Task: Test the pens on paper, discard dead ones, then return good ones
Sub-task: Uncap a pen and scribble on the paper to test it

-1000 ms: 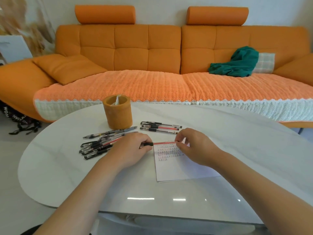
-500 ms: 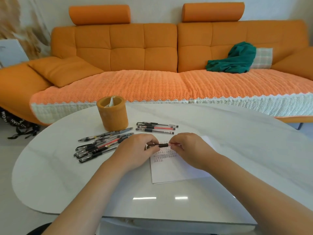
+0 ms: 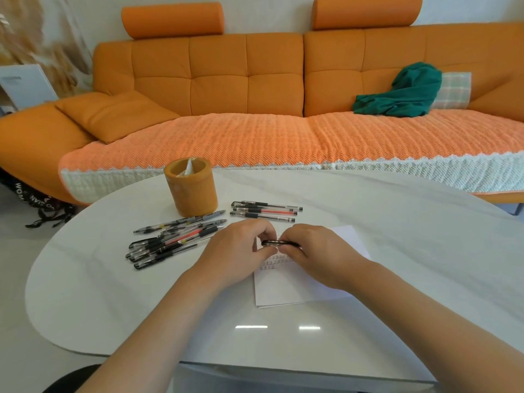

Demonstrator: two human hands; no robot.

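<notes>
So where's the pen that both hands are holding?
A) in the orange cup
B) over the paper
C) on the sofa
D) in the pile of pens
B: the left hand and right hand hold the pen between them over the scribbled top of the paper.

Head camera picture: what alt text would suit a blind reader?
A left hand and a right hand hold one pen over scribbled paper on a white table. More pens and an orange cup sit behind, before an orange sofa.
</notes>
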